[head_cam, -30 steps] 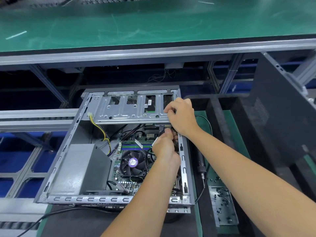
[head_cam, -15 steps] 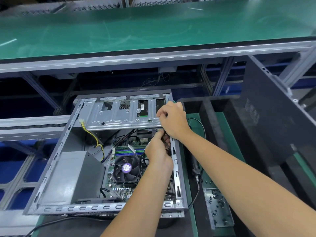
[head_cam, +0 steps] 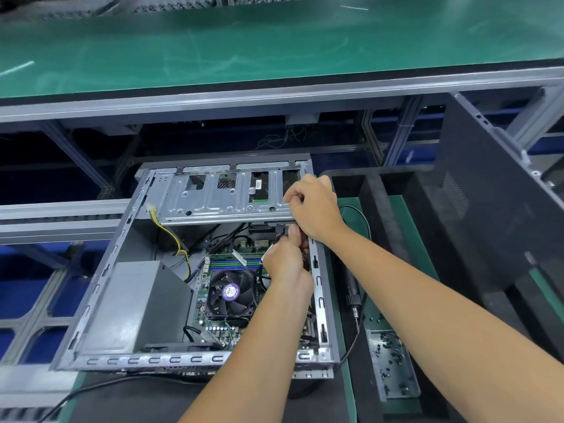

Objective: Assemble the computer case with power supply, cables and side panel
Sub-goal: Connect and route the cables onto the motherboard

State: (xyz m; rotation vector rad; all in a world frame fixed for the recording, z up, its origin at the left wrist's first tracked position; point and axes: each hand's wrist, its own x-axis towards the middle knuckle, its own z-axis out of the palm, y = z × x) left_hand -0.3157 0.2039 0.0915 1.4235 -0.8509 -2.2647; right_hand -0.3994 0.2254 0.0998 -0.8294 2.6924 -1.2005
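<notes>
The cabling step looks to be in hand: inside the open computer case (head_cam: 195,270), just under its drive cage (head_cam: 219,196), the left hand (head_cam: 285,264) has its fingers curled around a black cable connector (head_cam: 279,230), while the right hand (head_cam: 314,206) pinches the cage's right edge. Next, the plug likely needs aligning before pressing home. Right of the case, a metal tray (head_cam: 409,389) holds loose screws (head_cam: 393,358).

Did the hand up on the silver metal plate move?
No. The right hand still grips the same right corner of the drive tray; only the camera shifted.
</notes>
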